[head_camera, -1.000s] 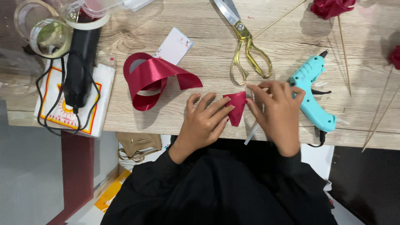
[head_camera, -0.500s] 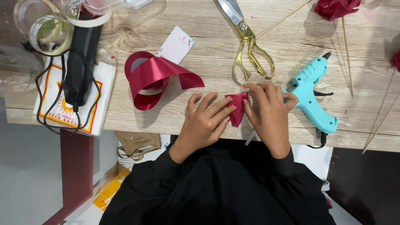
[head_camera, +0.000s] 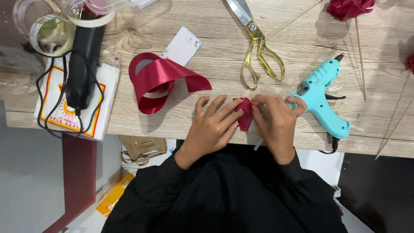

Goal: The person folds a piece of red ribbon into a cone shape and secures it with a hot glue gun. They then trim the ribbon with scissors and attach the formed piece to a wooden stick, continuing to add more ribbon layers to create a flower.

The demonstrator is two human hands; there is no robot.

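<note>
Both hands are down at the near edge of the wooden bench (head_camera: 207,26), working one small folded piece of dark red ribbon (head_camera: 244,113) between them. The left hand (head_camera: 213,123) lies on the folded piece's left side, fingers spread long and flat, fingertips pressing onto the fabric, so its grip is closed on the piece rather than loose. The right hand (head_camera: 276,121) comes in from the other side, thumb and forefinger pinched on the folded piece's top edge, grip shut on it too. A thin pale stick (head_camera: 258,145) pokes out just below the folded piece, under the right hand; how it joins the fabric is hidden. Just to the right of the folded piece, touching the right hand's knuckles, lies a turquoise glue gun (head_camera: 322,100), nozzle pointing away from the person. Beyond the folded piece, farther up the bench, gold-handled scissors (head_camera: 258,56) lie closed. To the left of the folded piece sits a loose curl of wide red ribbon (head_camera: 161,80), with a small white card (head_camera: 183,45) just behind it. Well to the left of that, a black tool with its cord (head_camera: 82,69) rests on a white packet (head_camera: 64,108), and a tape roll (head_camera: 91,18) sits at the far corner.
</note>
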